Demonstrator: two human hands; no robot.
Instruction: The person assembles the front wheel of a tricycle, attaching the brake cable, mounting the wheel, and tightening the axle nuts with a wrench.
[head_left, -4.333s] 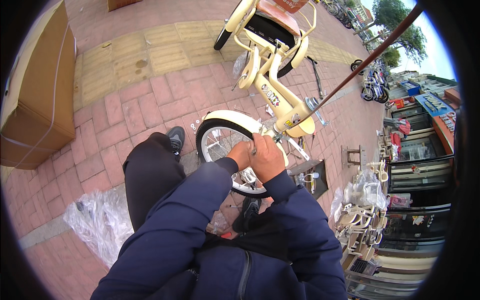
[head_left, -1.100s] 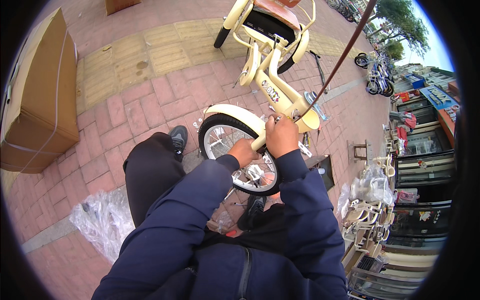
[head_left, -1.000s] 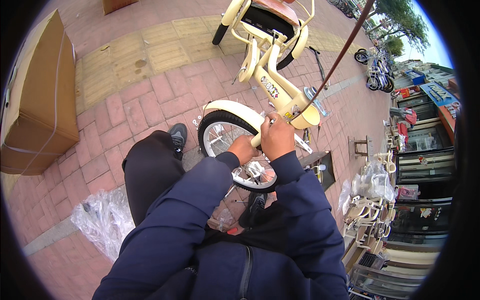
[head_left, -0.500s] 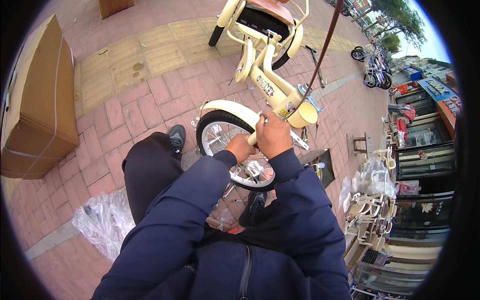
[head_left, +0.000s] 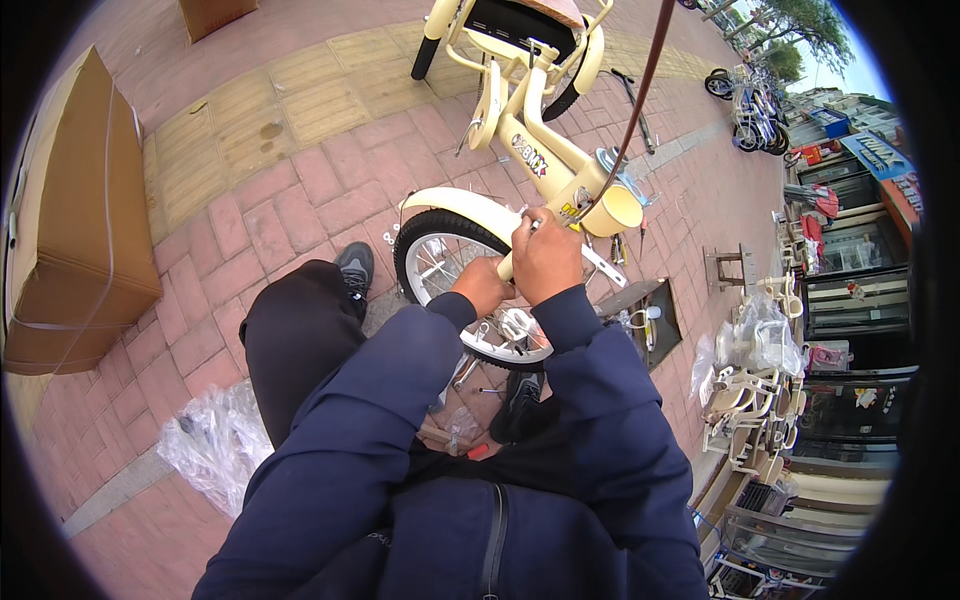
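Observation:
A cream bicycle frame (head_left: 548, 178) stands ahead of me, with its rear end farthest away. Nearer to me is the front wheel (head_left: 432, 245), with a black tyre, white rim and cream mudguard (head_left: 455, 203). My left hand (head_left: 484, 288) and my right hand (head_left: 547, 256) are both closed round a short cream tube (head_left: 505, 268) over the wheel, apparently part of the fork. The right hand sits higher, close to the frame's front end, and its fingers partly hide the tube. A cream cup-shaped part (head_left: 613, 213) lies just beyond it.
A large cardboard box (head_left: 80, 220) stands at left, near crumpled clear plastic (head_left: 215, 440). A long-handled tool (head_left: 638, 112) lies beyond the frame. At right are a dark open tray (head_left: 660, 325), a small stool (head_left: 728, 268) and piled cream bicycle parts (head_left: 745, 410).
The view has shifted slightly, showing more of the tray at right. Both hands keep their hold on the cream tube, with little visible movement.

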